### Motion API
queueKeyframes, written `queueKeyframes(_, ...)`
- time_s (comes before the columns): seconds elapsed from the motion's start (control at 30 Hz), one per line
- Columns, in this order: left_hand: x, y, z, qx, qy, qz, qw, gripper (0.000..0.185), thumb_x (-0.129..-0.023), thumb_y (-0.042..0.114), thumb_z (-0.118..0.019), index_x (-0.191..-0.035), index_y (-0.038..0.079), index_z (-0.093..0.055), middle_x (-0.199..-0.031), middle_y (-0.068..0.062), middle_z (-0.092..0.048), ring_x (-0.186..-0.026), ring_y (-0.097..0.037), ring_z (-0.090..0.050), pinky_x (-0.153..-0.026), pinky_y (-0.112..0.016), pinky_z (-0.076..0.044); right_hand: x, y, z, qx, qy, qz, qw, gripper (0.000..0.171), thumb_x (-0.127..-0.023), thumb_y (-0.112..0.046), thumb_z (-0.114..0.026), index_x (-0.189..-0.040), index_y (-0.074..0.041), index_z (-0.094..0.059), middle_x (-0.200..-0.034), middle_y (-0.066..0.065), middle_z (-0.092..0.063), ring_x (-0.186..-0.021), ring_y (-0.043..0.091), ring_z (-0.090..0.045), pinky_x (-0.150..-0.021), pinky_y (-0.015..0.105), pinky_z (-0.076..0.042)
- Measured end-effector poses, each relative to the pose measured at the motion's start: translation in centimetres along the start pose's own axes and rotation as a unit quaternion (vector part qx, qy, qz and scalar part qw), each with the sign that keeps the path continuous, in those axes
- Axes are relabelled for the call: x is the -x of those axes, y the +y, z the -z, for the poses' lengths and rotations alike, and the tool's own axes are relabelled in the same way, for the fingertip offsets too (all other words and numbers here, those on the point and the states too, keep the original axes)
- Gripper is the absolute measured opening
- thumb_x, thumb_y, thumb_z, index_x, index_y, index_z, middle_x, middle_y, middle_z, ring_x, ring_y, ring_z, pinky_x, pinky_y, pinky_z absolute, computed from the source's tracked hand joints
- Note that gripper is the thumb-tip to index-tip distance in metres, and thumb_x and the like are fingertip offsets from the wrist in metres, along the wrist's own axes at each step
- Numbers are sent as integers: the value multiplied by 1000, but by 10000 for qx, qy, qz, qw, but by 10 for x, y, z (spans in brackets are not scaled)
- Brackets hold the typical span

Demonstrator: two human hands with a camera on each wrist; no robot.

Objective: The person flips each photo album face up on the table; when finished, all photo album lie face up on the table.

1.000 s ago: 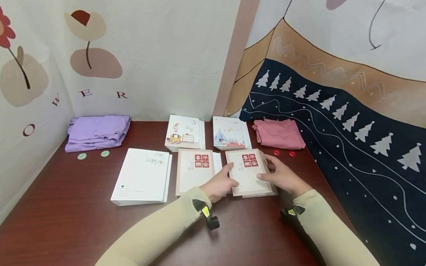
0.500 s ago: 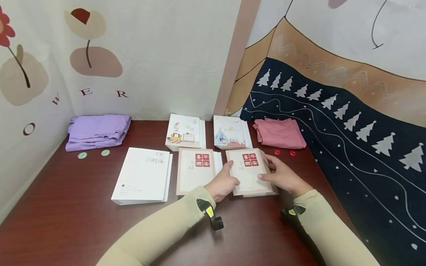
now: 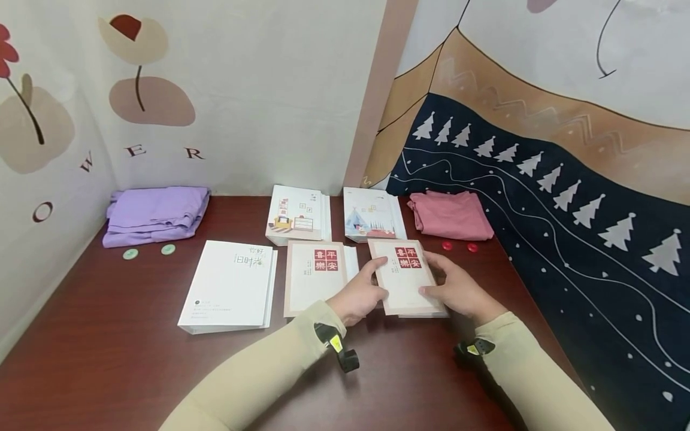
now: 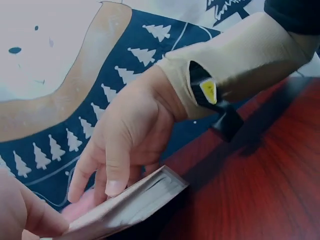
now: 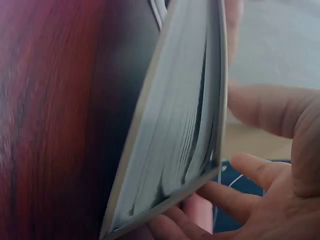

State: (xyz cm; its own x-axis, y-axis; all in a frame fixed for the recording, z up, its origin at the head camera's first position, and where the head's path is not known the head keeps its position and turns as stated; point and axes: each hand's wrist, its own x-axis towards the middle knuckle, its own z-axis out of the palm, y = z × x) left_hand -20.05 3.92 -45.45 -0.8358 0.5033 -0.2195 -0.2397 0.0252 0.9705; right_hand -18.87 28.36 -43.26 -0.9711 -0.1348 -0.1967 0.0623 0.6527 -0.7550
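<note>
The beige-covered book with red seal squares (image 3: 405,276) at the table's centre reads 平安喜樂; the matching beige book (image 3: 314,276) at its nine o'clock bears the same four characters. The large white book (image 3: 229,286) farther toward nine o'clock reads 你好 日时光, partly blurred. The cream flower-printed wall cloth (image 3: 135,149) at eleven o'clock shows the letters O, W, E, R.
</note>
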Motion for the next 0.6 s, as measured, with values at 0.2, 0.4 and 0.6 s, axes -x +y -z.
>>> queueKeyframes(0.2,9,17,3,-344,-192,-513,9979,83,-95,-4,-55,-168,17,-22,-134,-23,-60,-90,-19,-65,-82,-36,-58,10,-12,-5,-178,54,596,9980,78,-95,-11,-77,-162,-8,-37,-158,25,-48,-139,47,-53,-108,57,-51)
queueKeyframes(0.4,15,31,5,-212,-454,-1154,9921,81,-106,9,-55,-171,26,-10,-154,-22,-52,-132,-33,-62,-111,-48,-52,23,-25,-5,-1059,-400,1241,9858,78,-104,-21,-68,-168,-10,-24,-166,27,-34,-150,52,-38,-114,65,-41)
queueKeyframes(0.6,11,26,1,-128,-981,-1494,9838,80,-107,3,-51,-171,24,-7,-164,-21,-43,-141,-46,-52,-115,-49,-48,35,-41,-8,-1114,-24,1649,9800,98,-97,-15,-75,-171,-29,-11,-168,25,-31,-149,53,-37,-106,69,-47)
